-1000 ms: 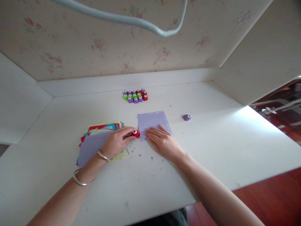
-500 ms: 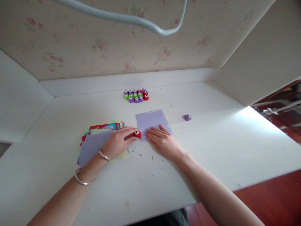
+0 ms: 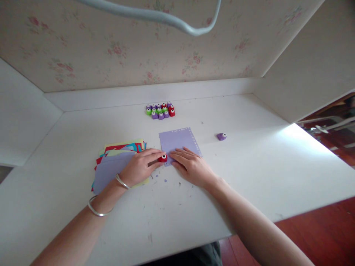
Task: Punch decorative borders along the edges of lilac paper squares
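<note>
"Two bare hands are at the white desk (image 3: 249, 166), right? What does the left hand (image 3: 137, 166) have?"

"A small red plastic craft punch (image 3: 162, 158), with a round white button and a dark dot like an eye. Its grip is closed on the punch between thumb and fingers."

"Where exactly is that punch?"

"At the near left corner of a square purple paper sheet (image 3: 176, 138). I can't tell whether the paper sits inside its slot."

"And the right hand (image 3: 192, 168)?"

"Grip released, laid flat with the fingers over the near part of the sheet. Little cut-outs run along the sheet's far and right edges."

"What lies under the left forearm's side?"

"A loose stack of purple, red, yellow and blue paper (image 3: 111, 170), its edges uneven. The left hand and wrist cover part of it; whether they touch it is unclear."

"Any other punches?"

"A tight cluster of purple, green and red plastic punches (image 3: 161, 111) near the wall, plus one lone purple plastic punch (image 3: 221, 136) well apart on the right."

"Anything smaller?"

"Tiny purple paper scraps (image 3: 165, 180) on the near side of the sheet, and two silver metal bangles (image 3: 122, 181) on the left arm."
</note>
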A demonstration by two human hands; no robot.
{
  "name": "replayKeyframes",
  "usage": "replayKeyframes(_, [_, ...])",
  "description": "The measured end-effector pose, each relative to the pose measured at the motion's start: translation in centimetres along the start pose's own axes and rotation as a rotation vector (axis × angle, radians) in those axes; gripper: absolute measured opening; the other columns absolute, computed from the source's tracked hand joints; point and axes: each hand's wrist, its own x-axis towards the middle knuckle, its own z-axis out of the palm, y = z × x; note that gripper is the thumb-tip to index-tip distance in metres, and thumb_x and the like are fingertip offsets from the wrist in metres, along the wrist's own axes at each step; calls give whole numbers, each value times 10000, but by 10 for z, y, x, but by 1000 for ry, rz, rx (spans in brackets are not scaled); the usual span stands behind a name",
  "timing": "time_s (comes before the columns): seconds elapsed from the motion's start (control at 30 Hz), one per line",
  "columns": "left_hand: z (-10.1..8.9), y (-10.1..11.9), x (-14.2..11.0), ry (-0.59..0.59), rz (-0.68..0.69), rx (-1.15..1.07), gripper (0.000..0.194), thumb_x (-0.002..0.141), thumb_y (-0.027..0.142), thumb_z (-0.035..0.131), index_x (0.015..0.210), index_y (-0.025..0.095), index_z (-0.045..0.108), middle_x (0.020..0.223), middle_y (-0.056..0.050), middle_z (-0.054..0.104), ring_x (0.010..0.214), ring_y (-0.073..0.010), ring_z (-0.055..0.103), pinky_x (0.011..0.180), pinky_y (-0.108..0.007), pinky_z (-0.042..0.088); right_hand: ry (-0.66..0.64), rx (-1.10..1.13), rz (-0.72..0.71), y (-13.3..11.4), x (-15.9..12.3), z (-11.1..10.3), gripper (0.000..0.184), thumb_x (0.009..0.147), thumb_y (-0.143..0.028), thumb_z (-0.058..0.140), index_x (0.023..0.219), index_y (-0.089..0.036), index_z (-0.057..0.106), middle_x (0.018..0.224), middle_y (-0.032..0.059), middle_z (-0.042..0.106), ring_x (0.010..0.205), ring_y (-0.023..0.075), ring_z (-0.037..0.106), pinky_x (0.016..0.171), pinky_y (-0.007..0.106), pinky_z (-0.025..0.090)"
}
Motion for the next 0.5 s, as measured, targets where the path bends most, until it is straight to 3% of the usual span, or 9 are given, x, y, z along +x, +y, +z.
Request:
replayKeyframes(0.17, [1,1,-1,-10,6,-10,273,945,274,595,1201,214,670,1136,-85,695,1029,-186,668,923,-331,564,7,4,34,1,1,2,338,978,-252,519,1304,-230,605,1283,64,667,1209,209,612,1100,392,459])
replayKeyframes(0.5, [0,2,0,-4,11,5,255,945,271,597,1180,211,677,1126,-81,701,1014,-185,673,917,-322,564,1,22,51,2,1,3,333,977,-228,507,1295,-226,605,1284,58,667,1214,207,608,1115,399,444])
